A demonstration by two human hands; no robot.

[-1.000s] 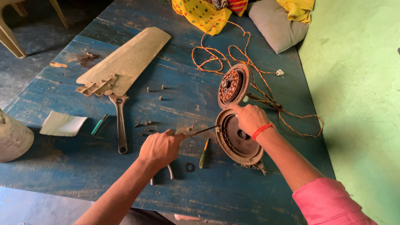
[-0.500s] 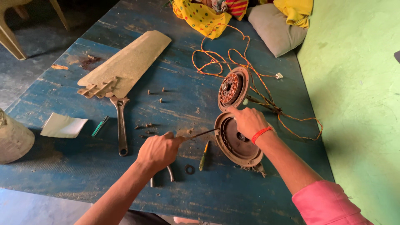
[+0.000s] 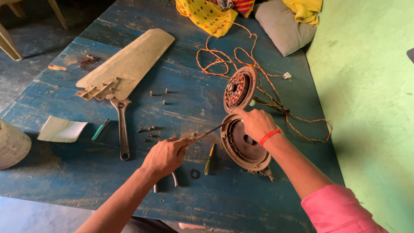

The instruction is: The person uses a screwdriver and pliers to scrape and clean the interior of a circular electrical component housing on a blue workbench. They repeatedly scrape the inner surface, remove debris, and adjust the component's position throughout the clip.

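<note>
My left hand (image 3: 166,154) grips the handle of a thin screwdriver (image 3: 211,131) whose shaft points right and up toward the rim of a round dark fan motor cover (image 3: 241,144). My right hand (image 3: 257,123) rests on the cover's top edge, steadying it tilted on the blue wooden table (image 3: 207,198). It wears a red band at the wrist. Just behind stands the other motor half (image 3: 238,88) with copper windings, tilted upright. Orange wires (image 3: 224,58) trail from it.
A beige fan blade (image 3: 129,64) lies at the back left, an adjustable wrench (image 3: 122,127) below it. Loose screws (image 3: 148,129), a washer (image 3: 195,173), a yellow-handled tool (image 3: 209,159) and pliers handles (image 3: 174,179) sit near my left hand. Cushions and cloth lie at the far edge; a green wall stands right.
Both hands stay almost in place. The screwdriver tip stays against the cover's rim, shifting only slightly.
</note>
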